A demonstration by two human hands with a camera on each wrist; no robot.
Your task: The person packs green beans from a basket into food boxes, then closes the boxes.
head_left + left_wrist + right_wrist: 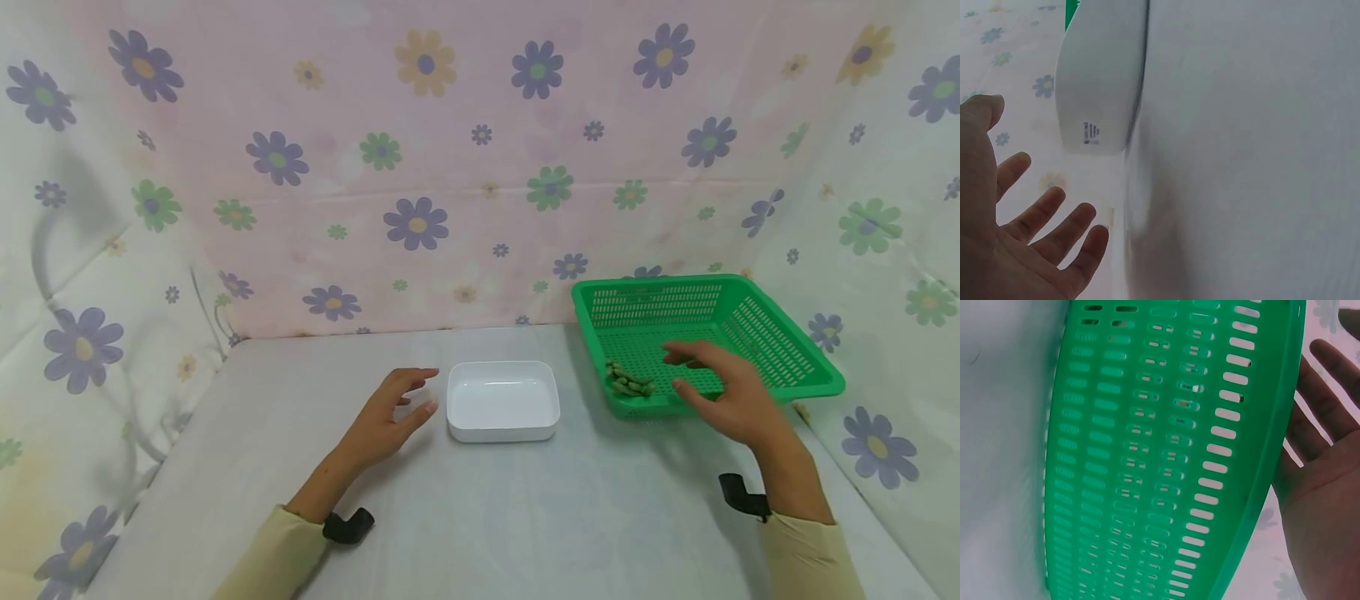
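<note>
A white rectangular dish (503, 403) with rounded corners stands on the white table, and nothing lies in it. Just left of it is my left hand (386, 421), fingers spread and loosely bent, apart from the dish. The left wrist view shows the dish's outer wall (1099, 69) with small dark print. My right hand (731, 396) hovers over the front rim of a green slotted plastic basket (795, 392), thumb and fingers apart, holding nothing. A small pile of green pods (628, 381) sits in the basket's front left corner. In the right wrist view the basket's side (1147, 450) hides part of the fingers.
The white tablecloth (517, 517) covers the table under both arms. Behind it hangs a pink flowered cloth (465, 275), and white flowered cloth closes off both sides. The basket stands at the back right, close to the right-hand cloth (900, 358).
</note>
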